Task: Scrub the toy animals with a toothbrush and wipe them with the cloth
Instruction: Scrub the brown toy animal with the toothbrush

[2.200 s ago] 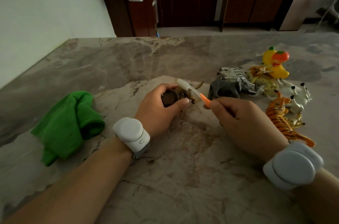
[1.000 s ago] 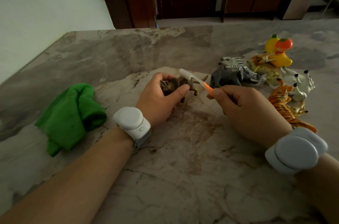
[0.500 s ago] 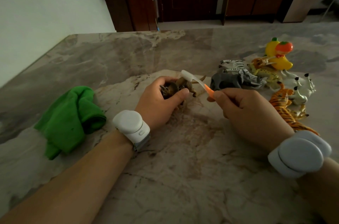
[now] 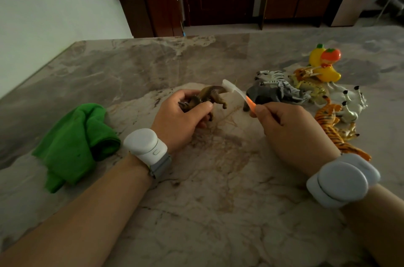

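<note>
One brown toy (image 4: 211, 95) is mid-scrub, left hand (image 4: 179, 122) gripping it, right hand (image 4: 293, 131) pinching the toothbrush (image 4: 237, 91); cloth (image 4: 74, 142) and pile (image 4: 275, 79) look untouched.

no readable text, labels, brands, numbers or signs anywhere in view

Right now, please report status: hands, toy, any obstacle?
Left hand grips brown toy animal. Right hand holds toothbrush, head against toy. Green cloth lies left, untouched. Nothing blocking.
</note>
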A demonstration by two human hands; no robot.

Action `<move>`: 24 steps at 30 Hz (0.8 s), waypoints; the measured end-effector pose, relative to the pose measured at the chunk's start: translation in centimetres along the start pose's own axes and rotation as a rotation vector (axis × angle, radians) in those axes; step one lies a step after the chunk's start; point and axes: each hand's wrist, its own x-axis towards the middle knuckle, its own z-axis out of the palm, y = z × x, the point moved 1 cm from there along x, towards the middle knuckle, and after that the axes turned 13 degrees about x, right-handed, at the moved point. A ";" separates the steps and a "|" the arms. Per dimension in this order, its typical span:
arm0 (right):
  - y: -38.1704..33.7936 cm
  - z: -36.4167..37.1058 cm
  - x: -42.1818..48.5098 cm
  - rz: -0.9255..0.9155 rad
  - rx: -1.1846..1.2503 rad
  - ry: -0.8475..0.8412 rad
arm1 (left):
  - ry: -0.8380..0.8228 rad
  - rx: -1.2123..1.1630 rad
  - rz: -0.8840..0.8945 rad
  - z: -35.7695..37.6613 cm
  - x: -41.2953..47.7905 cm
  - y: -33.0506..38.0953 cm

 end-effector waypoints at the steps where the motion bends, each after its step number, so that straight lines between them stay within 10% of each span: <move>1: 0.2 -0.1 0.1 0.007 -0.018 0.018 | 0.004 -0.030 -0.009 0.0 0.0 0.1; 24: -0.2 0.0 -0.1 -0.043 0.019 0.000 | -0.031 -0.015 0.026 0.0 -0.5 0.7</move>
